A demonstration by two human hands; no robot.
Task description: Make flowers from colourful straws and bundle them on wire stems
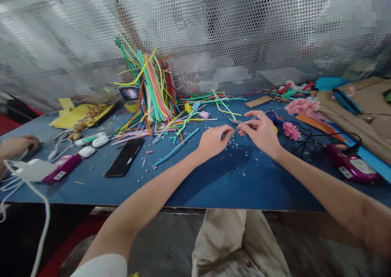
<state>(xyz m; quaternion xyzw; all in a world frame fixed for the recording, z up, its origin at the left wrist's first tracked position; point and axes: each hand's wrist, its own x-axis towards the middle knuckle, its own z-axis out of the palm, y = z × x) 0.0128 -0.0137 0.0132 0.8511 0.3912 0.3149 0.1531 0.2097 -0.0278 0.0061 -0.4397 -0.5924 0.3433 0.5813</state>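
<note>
My left hand (216, 140) is closed over the table, thumb and fingertips pinched together; anything between them is too small to name. Close beside it on the right, my right hand (259, 130) pinches with thumb and forefinger, other fingers stretched out. A pointed metal blade (234, 122) shows by its fingertips, and a dark blue handle (273, 115) shows behind the hand. Whether these are one tool, and whether the hand grips it, I cannot tell. Behind the hands lies a pipe-cleaner sprig (190, 116) with yellow, blue and pink tufts. Small clippings litter the tabletop below.
A thick bundle of coloured pipe cleaners (155, 89) stands against the perforated metal screen (214, 32). A black phone (125, 158) lies to the left, beside a purple power strip (62, 168). Another person's hand (20, 146) rests far left. Pink fluffy pieces (302, 106) and another purple power strip (352, 163) sit right.
</note>
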